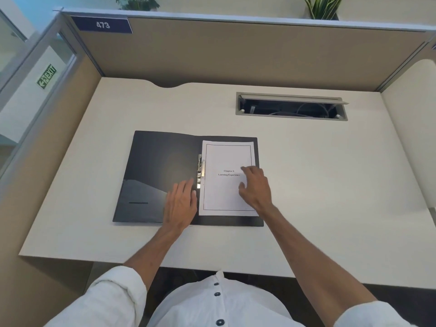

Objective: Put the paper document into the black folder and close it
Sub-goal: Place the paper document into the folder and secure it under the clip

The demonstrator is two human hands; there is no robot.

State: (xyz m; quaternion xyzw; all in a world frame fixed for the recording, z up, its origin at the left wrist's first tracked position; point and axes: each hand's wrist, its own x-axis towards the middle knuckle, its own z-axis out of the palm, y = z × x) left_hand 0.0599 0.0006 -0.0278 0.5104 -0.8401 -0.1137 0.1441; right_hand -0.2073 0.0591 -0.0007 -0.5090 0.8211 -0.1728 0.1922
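The black folder (155, 171) lies open and flat in the middle of the desk. A white paper document (224, 190) with printed text rests on its right half, beside the metal clip (200, 171) at the spine. My left hand (181, 202) lies flat, fingers together, on the left inner cover close to the clip. My right hand (256, 187) rests on the right side of the paper, fingers spread, pressing it down. Neither hand grips anything.
The beige desk (318, 185) is enclosed by cubicle partitions (236, 55) at the back and sides. An open cable tray (291, 107) is sunk into the desk behind and right of the folder. Plants stand above the back partition.
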